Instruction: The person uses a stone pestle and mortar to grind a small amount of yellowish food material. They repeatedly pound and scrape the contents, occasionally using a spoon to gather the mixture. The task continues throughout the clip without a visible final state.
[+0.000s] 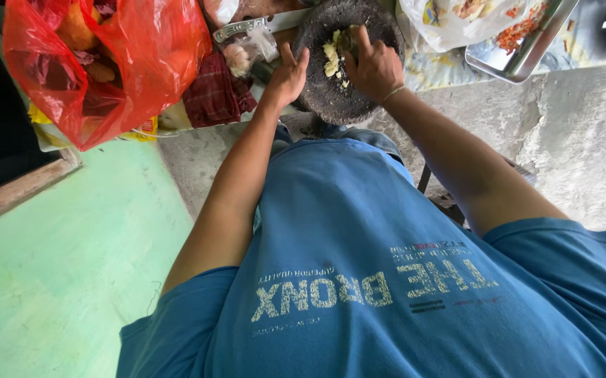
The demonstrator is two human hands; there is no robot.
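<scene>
Grey concrete surface [583,140] along the top of the frame, green painted floor [58,266] lower left. Dark stone mortar [331,98] at top centre, pale yellow crushed bits [330,59] inside. Left hand [287,77] lies flat on the mortar's left rim, fingers spread, apparently bracing it so it stays put. Right hand [373,66] reaches into the bowl, grip pressed together around a dark pestle [347,40], mostly hidden. Red plastic bag [100,56] upper left, metal tray [527,49] upper right, both near
</scene>
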